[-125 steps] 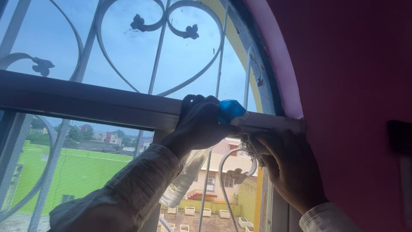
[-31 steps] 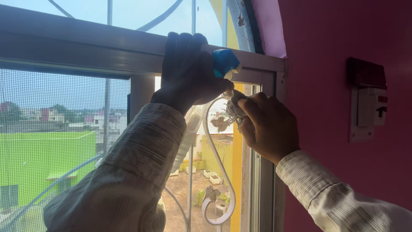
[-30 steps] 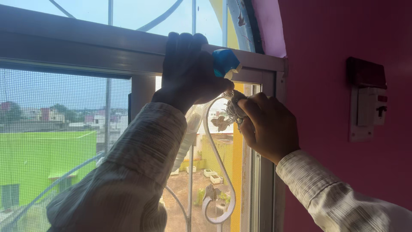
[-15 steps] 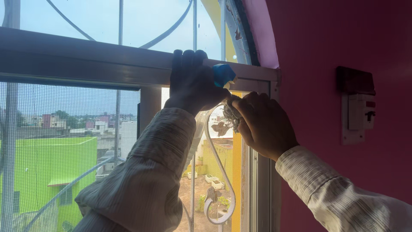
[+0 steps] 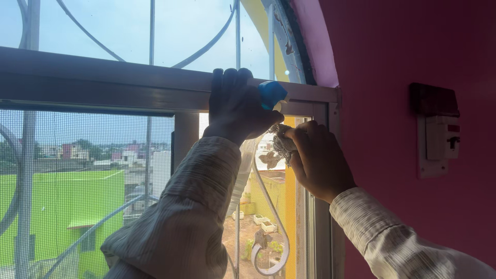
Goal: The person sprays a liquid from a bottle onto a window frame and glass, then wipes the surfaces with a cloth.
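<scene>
My left hand (image 5: 235, 106) is raised against the grey window frame (image 5: 103, 82) and grips a clear spray bottle (image 5: 243, 165) with a blue nozzle (image 5: 271, 94); the bottle hangs down behind my sleeve. My right hand (image 5: 315, 155) is closed on a bunched whitish cloth (image 5: 281, 145) and presses it to the glass just under the top rail, near the window's upper right corner. The two hands almost touch.
A mesh screen (image 5: 77, 181) covers the left pane, with curved metal grille bars (image 5: 268, 217) outside. The dark pink wall (image 5: 403, 51) stands on the right and carries a switch box (image 5: 436, 129). An arched pane (image 5: 155, 26) sits above the rail.
Over the last second the hands stay together at the upper right corner with the cloth on the glass. The view has shifted slightly, and the hands sit a little lower and further right in it.
</scene>
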